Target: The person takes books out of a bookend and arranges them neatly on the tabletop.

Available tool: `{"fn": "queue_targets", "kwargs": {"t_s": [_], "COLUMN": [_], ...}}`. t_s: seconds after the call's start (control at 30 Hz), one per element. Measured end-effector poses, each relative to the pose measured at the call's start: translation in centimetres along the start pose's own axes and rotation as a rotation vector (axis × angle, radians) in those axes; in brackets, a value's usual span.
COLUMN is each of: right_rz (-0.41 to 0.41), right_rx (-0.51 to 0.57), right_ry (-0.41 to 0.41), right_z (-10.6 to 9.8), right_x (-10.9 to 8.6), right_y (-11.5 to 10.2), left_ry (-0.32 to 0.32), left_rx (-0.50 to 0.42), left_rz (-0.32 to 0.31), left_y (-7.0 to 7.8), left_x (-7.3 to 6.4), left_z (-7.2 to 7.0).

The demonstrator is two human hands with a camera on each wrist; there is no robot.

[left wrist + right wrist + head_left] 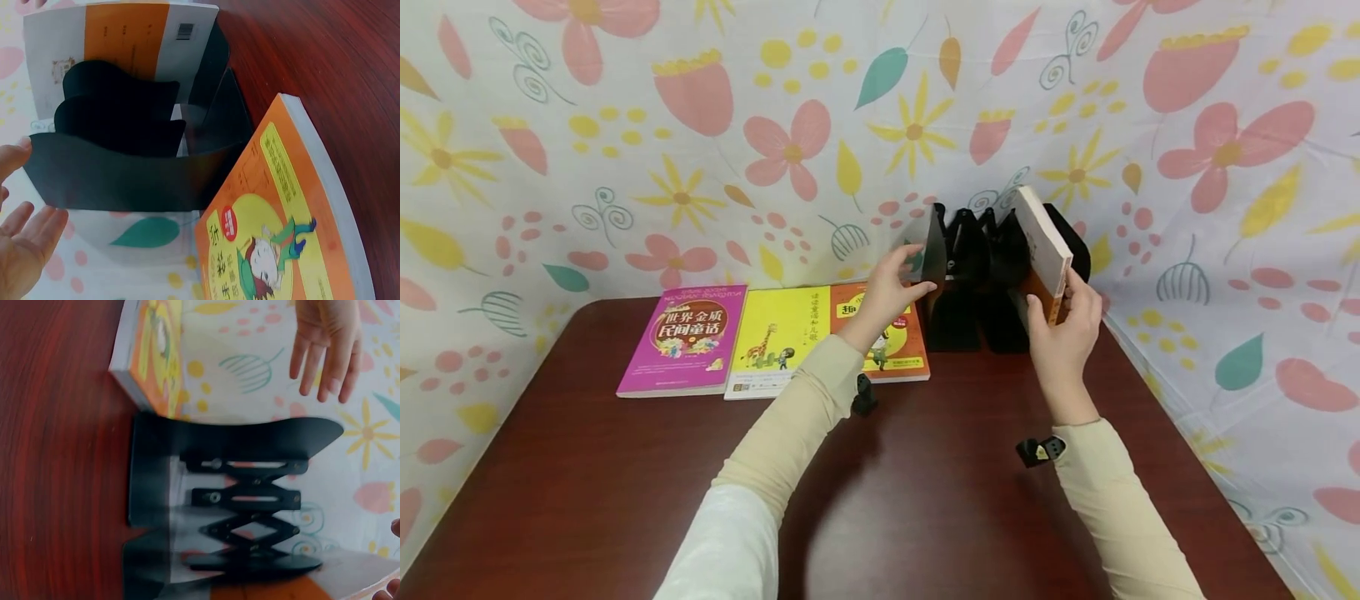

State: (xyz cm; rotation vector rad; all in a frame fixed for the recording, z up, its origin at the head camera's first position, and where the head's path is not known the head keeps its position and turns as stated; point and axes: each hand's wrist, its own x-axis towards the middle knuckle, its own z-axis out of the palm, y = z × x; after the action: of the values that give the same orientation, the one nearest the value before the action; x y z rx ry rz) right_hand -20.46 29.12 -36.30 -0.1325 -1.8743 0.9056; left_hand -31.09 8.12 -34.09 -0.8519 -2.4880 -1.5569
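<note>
A black expandable bookend (953, 321) with upright dividers stands at the back right of the table. In its right end a book (1045, 242) with a white and orange cover stands upright and slightly tilted. My right hand (1067, 342) grips this book by its near edge, thumb on the left face and fingers on the right. My left hand (883, 296), fingers loosely extended, is beside the bookend's left end plate (125, 178) and holds nothing. The right wrist view shows those left fingers (340, 362) apart from the plate.
Left of the bookend, an orange book (898, 364), a yellow book (782, 333) and a purple book (688, 346) lie flat in a row along the back edge. A flower-patterned cloth (820, 75) hangs behind the dark red table (925, 483).
</note>
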Motion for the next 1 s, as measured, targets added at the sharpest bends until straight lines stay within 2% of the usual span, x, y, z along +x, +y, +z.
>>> {"fn": "queue_targets", "kwargs": {"t_s": [0.17,0.3,0.57,1.0], "right_rz": [0.041,0.085,0.137,0.202], "right_rx": [-0.017,-0.023,-0.068,-0.064], "right_ry": [-0.006,0.0,-0.042,-0.092], "right_z": [0.0,0.2,0.5,0.4], "right_x": [0.2,0.3,0.8,1.2], "right_y": [1.0,2.0,3.3,4.2], "left_ry": [-0.002,-0.014,0.009,0.01], "left_rx": [0.023,0.015,-0.017,-0.111], "left_rz": [0.008,0.007,-0.012,-0.017], "left_y": [0.0,0.1,0.4,0.1], "left_x": [0.5,0.7,1.5,1.8], "left_z": [0.9,1.6,3.0,3.5]}}
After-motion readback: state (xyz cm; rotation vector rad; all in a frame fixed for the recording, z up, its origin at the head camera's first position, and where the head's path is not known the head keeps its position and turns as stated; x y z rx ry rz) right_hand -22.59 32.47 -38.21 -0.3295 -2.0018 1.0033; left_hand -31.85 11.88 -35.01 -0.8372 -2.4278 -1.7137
